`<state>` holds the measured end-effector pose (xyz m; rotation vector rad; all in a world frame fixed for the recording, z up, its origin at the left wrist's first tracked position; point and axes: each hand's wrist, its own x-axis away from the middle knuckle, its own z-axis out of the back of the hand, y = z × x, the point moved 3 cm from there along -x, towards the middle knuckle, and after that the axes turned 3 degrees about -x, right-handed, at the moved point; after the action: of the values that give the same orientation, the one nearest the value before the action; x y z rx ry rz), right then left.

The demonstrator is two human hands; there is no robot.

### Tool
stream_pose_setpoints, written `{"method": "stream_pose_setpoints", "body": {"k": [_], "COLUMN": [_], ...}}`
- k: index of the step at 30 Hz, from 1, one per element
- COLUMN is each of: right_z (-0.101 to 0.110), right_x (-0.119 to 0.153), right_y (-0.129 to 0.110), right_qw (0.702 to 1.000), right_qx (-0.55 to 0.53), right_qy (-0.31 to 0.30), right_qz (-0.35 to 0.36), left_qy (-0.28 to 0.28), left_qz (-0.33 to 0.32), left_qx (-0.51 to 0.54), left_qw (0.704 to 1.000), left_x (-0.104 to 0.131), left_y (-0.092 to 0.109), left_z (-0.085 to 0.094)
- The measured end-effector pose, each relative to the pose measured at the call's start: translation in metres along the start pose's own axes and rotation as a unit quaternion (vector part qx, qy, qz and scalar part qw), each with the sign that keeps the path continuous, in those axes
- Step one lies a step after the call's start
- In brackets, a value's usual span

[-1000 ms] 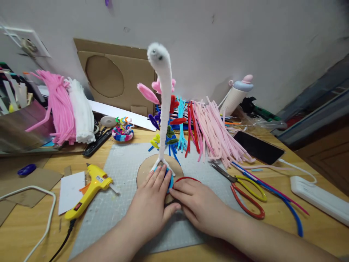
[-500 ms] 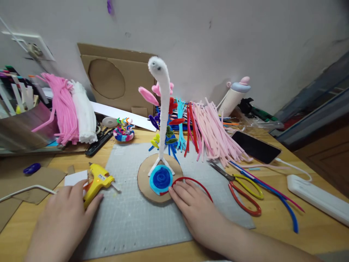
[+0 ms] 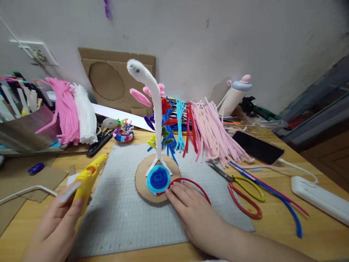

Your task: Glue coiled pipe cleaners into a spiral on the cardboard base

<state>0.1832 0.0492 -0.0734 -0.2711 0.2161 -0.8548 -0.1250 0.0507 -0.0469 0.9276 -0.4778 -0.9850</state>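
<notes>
My left hand (image 3: 58, 222) is wrapped round a yellow glue gun (image 3: 88, 178), lifted at the mat's left side. My right hand (image 3: 191, 205) is closed at the right edge of a round cardboard base (image 3: 141, 182), its fingertips on a red pipe cleaner (image 3: 198, 183) that curves behind the fingers. One red end lies against the rim of a blue spiral disc (image 3: 158, 180) with a light blue edge. From the base rises a white fuzzy stalk (image 3: 157, 120) with a bent top, dark dots and coloured petals near it.
Scissors (image 3: 244, 185) and blue pipe cleaners (image 3: 283, 200) lie to the right, near a phone (image 3: 257, 147) and a white power strip (image 3: 321, 198). Pink pipe cleaner bundles (image 3: 209, 127) spread behind the grey mat (image 3: 117, 225). Cardboard pieces (image 3: 49, 178) lie at left.
My left hand has picked up the glue gun and turned it upward. The white stalk's top now leans further left. My right hand remains at the base's edge.
</notes>
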Motion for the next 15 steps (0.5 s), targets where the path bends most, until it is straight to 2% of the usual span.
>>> {"method": "stream_pose_setpoints", "body": {"k": [1,3,5,7,10,12,15], "right_z": [0.001,0.003,0.003,0.002,-0.001,-0.003,-0.005], "right_x": [0.0,0.001,0.001,0.0,-0.001,-0.001,0.0], "right_y": [0.0,-0.001,-0.002,-0.004,-0.005,-0.004,-0.004], "right_qw": [1.0,0.999,0.999,0.998,0.999,0.999,0.999], "right_qx": [-0.008,-0.02,-0.022,-0.016,-0.004,0.002,0.002], "right_qy": [0.002,0.013,0.021,0.025,0.031,0.034,0.035], "right_qz": [-0.01,-0.031,-0.045,-0.046,-0.037,-0.033,-0.037], "left_qy": [-0.034,-0.112,-0.164,-0.204,-0.262,-0.313,-0.372], "left_qz": [0.081,0.216,0.295,0.34,0.348,0.299,0.211], "left_qx": [0.094,0.226,0.278,0.286,0.296,0.303,0.256], "left_qw": [0.992,0.943,0.899,0.872,0.85,0.849,0.867], "left_x": [0.004,0.011,0.016,0.02,0.027,0.029,0.028], "left_y": [-0.001,0.002,0.009,0.017,0.029,0.036,0.039], "left_z": [-0.003,-0.011,-0.018,-0.024,-0.035,-0.044,-0.06]}}
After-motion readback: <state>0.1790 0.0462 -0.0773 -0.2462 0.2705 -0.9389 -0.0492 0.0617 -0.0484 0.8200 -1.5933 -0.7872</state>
